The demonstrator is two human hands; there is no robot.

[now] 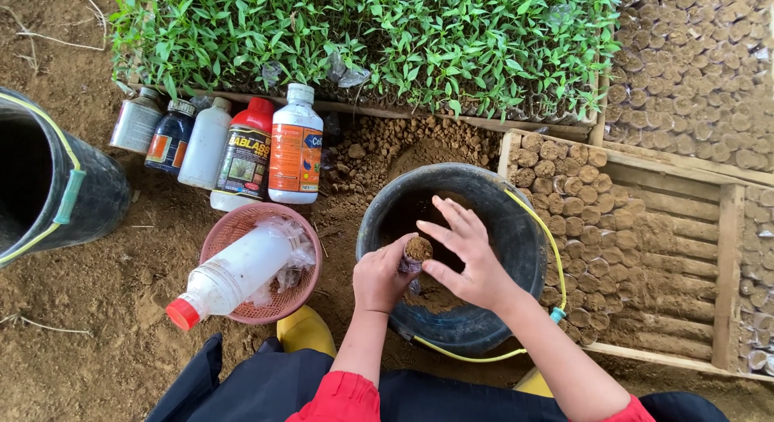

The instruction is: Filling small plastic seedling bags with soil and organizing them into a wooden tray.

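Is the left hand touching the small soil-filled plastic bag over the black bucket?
Touching. The head view shows the left hand wrapped around the small soil-filled bag, its fingers closed on the bag's sides with no gap.

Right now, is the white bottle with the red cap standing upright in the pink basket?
No, the white bottle lies on its side across the pink basket, with its red cap pointing out over the rim.

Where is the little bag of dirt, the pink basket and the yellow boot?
little bag of dirt (418, 249), head view, on its soil top.
pink basket (228, 226), head view, on its back rim.
yellow boot (306, 331), head view, on its toe.
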